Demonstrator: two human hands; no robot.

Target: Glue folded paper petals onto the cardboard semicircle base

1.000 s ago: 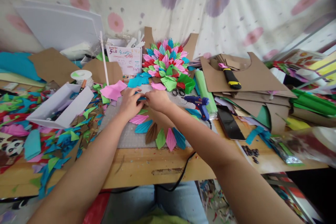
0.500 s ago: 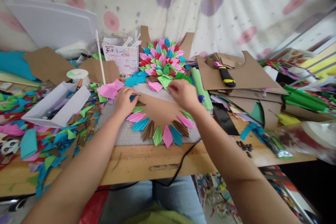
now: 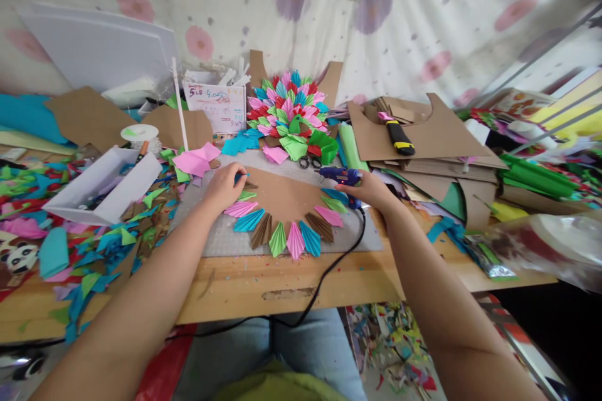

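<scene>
My right hand [image 3: 369,189] is wrapped round a blue hot glue gun [image 3: 339,177], its nozzle pointing left over the right edge of a brown cardboard piece [image 3: 286,195]. Pleated paper petals in pink, blue, green and brown fan out along the cardboard's lower rim, such as a pink petal [image 3: 295,240]. At the cardboard's upper left corner my left hand [image 3: 227,185] is closed in a pinch. A bit of blue paper shows at its fingertips, mostly hidden by the fingers. The cardboard lies on a grey mat [image 3: 221,241].
Behind stands a colourful paper peacock [image 3: 289,109], with black scissors [image 3: 310,161] in front. Paper scraps [image 3: 113,244] and a white box [image 3: 101,191] lie left. A utility knife [image 3: 399,136] rests on stacked cardboard [image 3: 423,119]. The glue gun's cord [image 3: 324,279] crosses the table's front edge.
My right hand has moved right and down from above the cardboard and now holds the glue gun. The scissors have come into view. My left hand stays at the cardboard's upper left corner.
</scene>
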